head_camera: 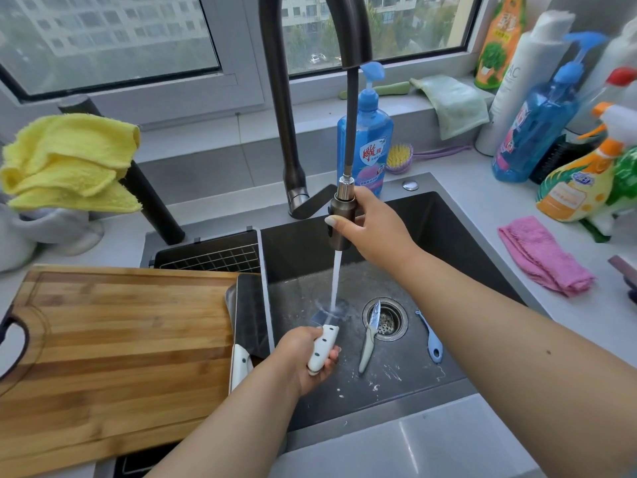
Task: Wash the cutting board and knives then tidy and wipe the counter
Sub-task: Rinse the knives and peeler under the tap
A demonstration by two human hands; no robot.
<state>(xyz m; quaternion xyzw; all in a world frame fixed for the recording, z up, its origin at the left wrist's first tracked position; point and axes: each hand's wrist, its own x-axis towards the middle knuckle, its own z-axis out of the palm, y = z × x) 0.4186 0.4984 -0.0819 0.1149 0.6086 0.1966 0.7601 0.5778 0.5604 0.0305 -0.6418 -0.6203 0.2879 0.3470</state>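
Note:
My left hand grips the white riveted handle of a knife low in the dark sink; its blade sits under the running water. My right hand holds the pulled-out faucet spray head, which pours a stream onto the blade. A small grey-handled knife lies on the sink floor with its tip over the drain. Another white-handled knife lies at the sink's left edge beside the wooden cutting board, which rests across the left counter.
A blue peeler lies right of the drain. A pink cloth and several cleaning bottles stand on the right counter. Blue dish soap is behind the sink. Yellow cloths hang at left, a wire rack below.

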